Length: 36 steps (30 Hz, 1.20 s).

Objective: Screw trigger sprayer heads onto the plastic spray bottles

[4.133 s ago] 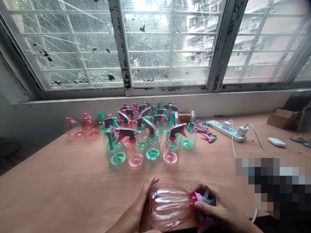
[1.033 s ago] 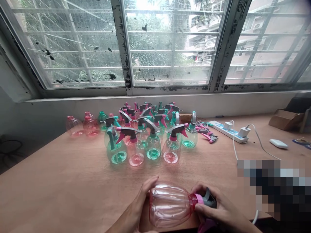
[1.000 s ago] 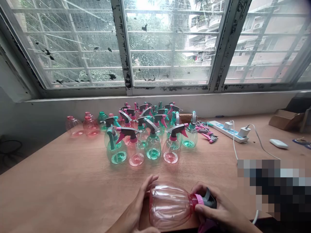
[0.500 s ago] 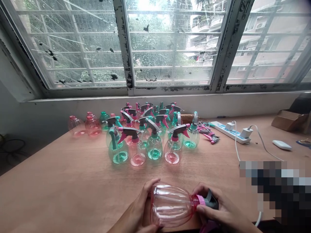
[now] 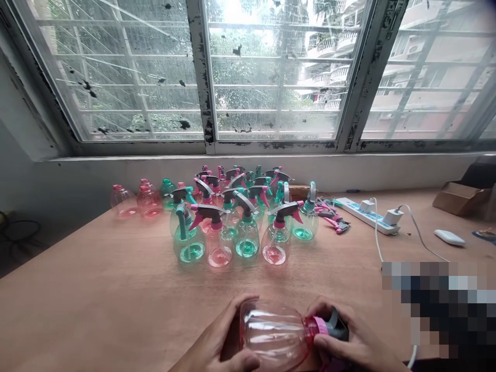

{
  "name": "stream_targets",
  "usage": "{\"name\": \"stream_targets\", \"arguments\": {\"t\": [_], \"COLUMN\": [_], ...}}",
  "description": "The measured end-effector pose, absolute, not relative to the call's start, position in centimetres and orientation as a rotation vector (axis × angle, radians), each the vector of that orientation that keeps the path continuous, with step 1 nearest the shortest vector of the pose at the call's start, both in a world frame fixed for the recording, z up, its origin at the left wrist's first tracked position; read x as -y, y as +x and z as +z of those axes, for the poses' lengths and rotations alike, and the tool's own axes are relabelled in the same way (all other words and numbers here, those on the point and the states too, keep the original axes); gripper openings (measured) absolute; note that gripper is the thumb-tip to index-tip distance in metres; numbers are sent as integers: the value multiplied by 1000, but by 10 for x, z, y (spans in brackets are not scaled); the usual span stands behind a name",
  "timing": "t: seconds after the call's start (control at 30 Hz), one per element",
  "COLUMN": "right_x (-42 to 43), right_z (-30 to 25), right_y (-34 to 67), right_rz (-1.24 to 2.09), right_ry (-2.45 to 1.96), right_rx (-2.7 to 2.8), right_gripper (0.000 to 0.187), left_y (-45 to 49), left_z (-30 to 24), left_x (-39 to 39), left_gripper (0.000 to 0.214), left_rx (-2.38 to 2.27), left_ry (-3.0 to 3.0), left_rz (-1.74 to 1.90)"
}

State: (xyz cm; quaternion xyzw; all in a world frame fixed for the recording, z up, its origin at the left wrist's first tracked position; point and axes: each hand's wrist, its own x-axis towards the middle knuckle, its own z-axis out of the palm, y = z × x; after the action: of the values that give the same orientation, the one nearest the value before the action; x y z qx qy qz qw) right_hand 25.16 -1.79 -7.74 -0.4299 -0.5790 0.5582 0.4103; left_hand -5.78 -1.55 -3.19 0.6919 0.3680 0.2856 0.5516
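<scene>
A clear pink spray bottle (image 5: 273, 330) lies on its side in the air near the table's front edge, its neck pointing right. My left hand (image 5: 220, 336) is wrapped round its base, thumb in front and fingers behind. At the other end, my right hand (image 5: 344, 330) grips the pink collar and dark grey spray head (image 5: 336, 324) between thumb and fingers. The head sits at the bottle's neck; whether it is fully tight I cannot tell. Part of the trigger is hidden below my right hand.
Several pink and green spray bottles (image 5: 247, 243) with heads stand grouped mid-table. Headless bottles (image 5: 148, 201) stand at the back left. Loose spray heads (image 5: 335, 219), a power strip (image 5: 368, 214), a white mouse (image 5: 449, 237) and a cardboard box (image 5: 461, 199) lie to the right.
The bottle and both hands sit slightly lower in view. My left thumb has come up over the front of the bottle's base. My right hand keeps its grip at the collar.
</scene>
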Motion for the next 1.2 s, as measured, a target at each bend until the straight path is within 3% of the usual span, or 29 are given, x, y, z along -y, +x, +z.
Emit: {"name": "stream_targets", "arguments": {"t": [0.3,0.47,0.67,0.93,1.1,1.2], "right_x": [16,17,17,17,18,18], "right_z": [-78,-75,-77,-78,-74,-73], "right_y": [249,250,250,247,246,246], "right_rz": [1475,1429,1357,1503,1526,1502], "right_ry": [-1034,-1082,-1128,-1094,-1097,-1094], "right_rx": [1420,1440,1465,1299,1319,1331], "right_gripper": [37,37,36,40,42,41], "left_y": [-66,-69,-63,-62,-66,-66], "left_z": [-63,-62,-44,-66,-69,-61], "left_x": [5,8,15,8,7,9], "left_gripper": [81,98,76,81,95,85], "left_rx": [-802,-830,-974,-952,-912,-995], "left_ry": [1937,1862,1770,2066,1882,1758], "left_rz": [730,711,665,771,756,729]}}
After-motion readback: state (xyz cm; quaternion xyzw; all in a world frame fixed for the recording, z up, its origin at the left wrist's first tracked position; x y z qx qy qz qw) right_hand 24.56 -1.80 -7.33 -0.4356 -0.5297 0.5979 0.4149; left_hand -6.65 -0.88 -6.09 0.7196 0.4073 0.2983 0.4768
